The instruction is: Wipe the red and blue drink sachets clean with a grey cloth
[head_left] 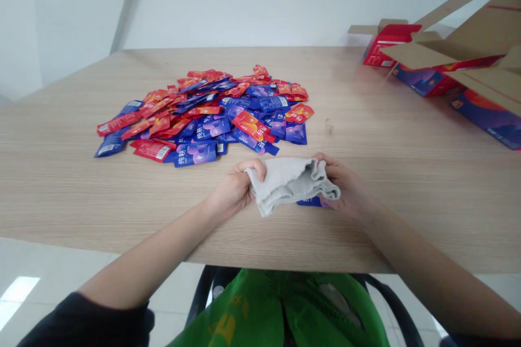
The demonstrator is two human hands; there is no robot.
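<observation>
A light grey ribbed cloth [285, 181], folded with wavy edges, is held up above the near part of the table. My left hand [240, 184] grips its left end, the thumb pressed on top. At the right end, my right hand [340, 181] pinches the gathered edge; some of its fingers are hidden behind the cloth. Below the cloth, partly covered, lies a blue packet [310, 201] close to my right hand. Beyond my hands a heap of red packets [153, 149] and blue packets [196, 153] is spread over the table.
The wooden table [386, 184] reaches back to a white wall. At the right stand opened cardboard boxes: a red box [388, 43] at the back, a blue and red box [427, 78], and another blue box [486, 116] nearer. A green apron [280, 309] covers my lap.
</observation>
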